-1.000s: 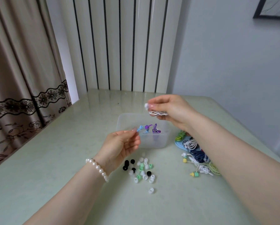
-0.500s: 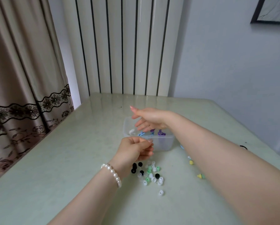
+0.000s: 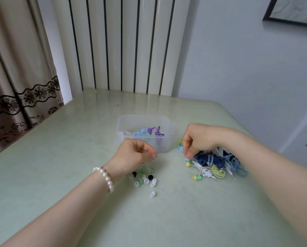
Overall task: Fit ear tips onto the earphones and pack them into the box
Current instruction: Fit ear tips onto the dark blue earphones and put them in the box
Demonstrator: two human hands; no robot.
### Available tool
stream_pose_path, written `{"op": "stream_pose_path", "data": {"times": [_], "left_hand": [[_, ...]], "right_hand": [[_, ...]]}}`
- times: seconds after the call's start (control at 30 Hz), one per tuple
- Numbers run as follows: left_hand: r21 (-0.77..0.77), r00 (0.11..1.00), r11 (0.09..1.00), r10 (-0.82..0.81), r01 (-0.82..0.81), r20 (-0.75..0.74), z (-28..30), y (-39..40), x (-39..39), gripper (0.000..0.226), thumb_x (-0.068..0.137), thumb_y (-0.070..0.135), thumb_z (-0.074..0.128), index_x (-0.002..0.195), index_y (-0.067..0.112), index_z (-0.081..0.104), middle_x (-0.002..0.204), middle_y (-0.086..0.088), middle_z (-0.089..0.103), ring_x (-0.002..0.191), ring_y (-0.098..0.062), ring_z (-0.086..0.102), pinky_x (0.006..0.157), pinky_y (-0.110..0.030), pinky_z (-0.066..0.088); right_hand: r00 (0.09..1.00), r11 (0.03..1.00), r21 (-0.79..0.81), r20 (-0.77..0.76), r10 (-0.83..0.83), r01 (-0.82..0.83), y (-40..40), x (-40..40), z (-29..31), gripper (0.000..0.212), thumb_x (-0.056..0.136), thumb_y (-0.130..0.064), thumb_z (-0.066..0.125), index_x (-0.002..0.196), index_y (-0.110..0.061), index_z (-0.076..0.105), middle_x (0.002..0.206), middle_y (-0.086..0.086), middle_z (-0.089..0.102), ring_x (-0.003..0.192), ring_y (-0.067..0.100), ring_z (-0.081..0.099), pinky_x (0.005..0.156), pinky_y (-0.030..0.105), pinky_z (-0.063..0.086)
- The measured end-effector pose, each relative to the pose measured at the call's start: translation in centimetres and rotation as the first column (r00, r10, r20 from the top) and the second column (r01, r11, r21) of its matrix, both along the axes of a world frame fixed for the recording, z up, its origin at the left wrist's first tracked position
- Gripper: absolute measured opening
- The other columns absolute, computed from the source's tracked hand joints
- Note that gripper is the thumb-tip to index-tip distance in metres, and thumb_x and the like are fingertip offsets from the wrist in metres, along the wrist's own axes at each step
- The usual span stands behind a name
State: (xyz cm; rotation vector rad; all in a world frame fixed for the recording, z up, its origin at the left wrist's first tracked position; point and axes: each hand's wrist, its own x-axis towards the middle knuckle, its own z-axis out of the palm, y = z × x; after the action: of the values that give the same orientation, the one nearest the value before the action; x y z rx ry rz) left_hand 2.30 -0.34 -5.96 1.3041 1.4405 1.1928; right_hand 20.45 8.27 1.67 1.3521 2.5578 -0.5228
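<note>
Clear box [image 3: 164, 122], black, white, green ear tips [image 3: 145, 179], navy, yellow, blue earphones [image 3: 214, 163], pale green table [image 3: 60, 157]

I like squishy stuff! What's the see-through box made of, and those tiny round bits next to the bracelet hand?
The box looks like thin, frosted plastic: you can see the colourful earphones through its cloudy walls. The ear tips look like soft silicone or rubber, probably squishy: small smooth rings in clear, black and green. That's a guess from their look.

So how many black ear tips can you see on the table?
2: one black ear tip beside the left hand's wrist, another just right of it. More may hide under that hand.
</note>
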Motion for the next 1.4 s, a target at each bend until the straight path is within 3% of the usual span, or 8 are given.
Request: {"op": "stream_pose_path", "data": {"times": [0.17, 0.33, 0.53, 0.63, 1.0, 1.17, 1.3, 1.4], "left_hand": [[0.007, 0.999, 1.0, 0.01, -0.01, -0.038, -0.1, 0.0, 0.1, 0.015, 0.073, 0.001, 0.073, 0.065, 0.013, 0.069, 0.07, -0.01, 0.065, 0.068, -0.021, 0.055, 0.071, -0.033, 0.046], [0.001, 0.998, 1.0, 0.015, -0.015, -0.061, -0.4, 0.2, 0.1, 0.014, 0.074, 0.001, 0.073, 0.066, 0.012, 0.069, 0.069, -0.011, 0.065, 0.065, -0.02, 0.054, 0.066, -0.03, 0.045], [0.003, 0.998, 1.0, 0.022, -0.022, -0.062, -0.5, 0.2, 0.0, 0.012, 0.075, 0.002, 0.071, 0.068, 0.01, 0.069, 0.07, -0.01, 0.067, 0.063, -0.015, 0.057, 0.064, -0.026, 0.047], [0.015, 0.999, 1.0, 0.026, -0.025, -0.045, -0.4, 0.3, -0.3, 0.015, 0.077, 0.002, 0.069, 0.066, 0.012, 0.069, 0.061, 0.003, 0.067, 0.055, -0.006, 0.056, 0.055, -0.017, 0.046], [0.058, 0.981, 0.99, 0.115, -0.126, 0.155, 0.5, 0.3, -0.7, 0.016, 0.079, 0.001, 0.065, 0.068, 0.012, 0.069, 0.065, 0.002, 0.069, 0.064, -0.011, 0.059, 0.07, -0.023, 0.046], [0.028, 0.892, 0.997, 0.057, -0.078, 0.448, 1.5, -0.1, 0.0, 0.016, 0.086, 0.021, 0.055, 0.091, 0.014, 0.068, 0.092, -0.002, 0.071, 0.089, -0.017, 0.063, 0.088, -0.036, 0.048], [-0.076, 0.755, 0.985, -0.067, 0.152, 0.652, 2.0, -0.5, 0.6, 0.049, 0.077, 0.047, 0.048, 0.114, 0.018, 0.06, 0.114, -0.008, 0.063, 0.109, -0.028, 0.058, 0.098, -0.051, 0.04], [-0.082, 0.633, 0.949, -0.138, 0.305, 0.761, 2.0, -0.8, 1.1, 0.05, 0.082, 0.047, 0.046, 0.116, 0.012, 0.057, 0.108, -0.012, 0.063, 0.106, -0.037, 0.06, 0.088, -0.051, 0.048]], "right_hand": [[0.99, 0.997, 0.078, 0.141, 0.008, -0.019, -1.6, 1.8, -1.1, 0.016, 0.066, -0.018, 0.079, 0.078, -0.02, 0.069, 0.063, -0.01, 0.051, 0.06, 0.007, 0.047, 0.055, 0.023, 0.038], [0.993, 0.979, 0.181, 0.061, -0.103, 0.09, -1.5, 3.9, -0.8, 0.016, 0.068, -0.02, 0.079, 0.077, -0.021, 0.065, 0.072, -0.009, 0.055, 0.065, 0.006, 0.05, 0.054, 0.019, 0.038], [0.956, 0.945, 0.237, 0.133, -0.261, 0.225, -0.5, 4.4, -1.6, 0.042, 0.058, -0.038, 0.083, 0.089, -0.016, 0.066, 0.09, 0.0, 0.066, 0.084, 0.02, 0.061, 0.07, 0.028, 0.048], [0.954, 0.952, 0.203, 0.149, -0.26, 0.228, -0.1, 4.2, -1.9, 0.034, 0.061, -0.032, 0.083, 0.086, -0.014, 0.069, 0.09, 0.003, 0.069, 0.083, 0.02, 0.062, 0.069, 0.027, 0.047], [0.868, 0.922, 0.148, -0.416, -0.27, 0.358, 0.1, 4.1, 3.2, 0.012, 0.064, -0.019, 0.072, 0.068, -0.015, 0.062, 0.064, 0.0, 0.058, 0.062, 0.015, 0.05, 0.059, 0.026, 0.039], [0.702, 0.968, -0.242, -0.678, -0.217, 0.066, -2.4, 1.8, 3.3, 0.011, 0.057, -0.014, 0.067, 0.063, -0.018, 0.058, 0.067, 0.006, 0.065, 0.061, 0.017, 0.055, 0.059, 0.028, 0.04], [0.528, 0.845, -0.459, -0.806, -0.267, -0.274, -3.1, 0.0, 1.2, 0.019, 0.065, -0.003, 0.059, 0.08, -0.007, 0.048, 0.075, 0.013, 0.07, 0.065, 0.021, 0.065, 0.058, 0.025, 0.047], [0.454, 0.746, -0.569, -0.798, -0.396, -0.348, -2.9, -0.6, -0.5, 0.026, 0.064, 0.008, 0.057, 0.079, -0.009, 0.045, 0.072, 0.017, 0.068, 0.059, 0.024, 0.065, 0.055, 0.027, 0.052]]}}
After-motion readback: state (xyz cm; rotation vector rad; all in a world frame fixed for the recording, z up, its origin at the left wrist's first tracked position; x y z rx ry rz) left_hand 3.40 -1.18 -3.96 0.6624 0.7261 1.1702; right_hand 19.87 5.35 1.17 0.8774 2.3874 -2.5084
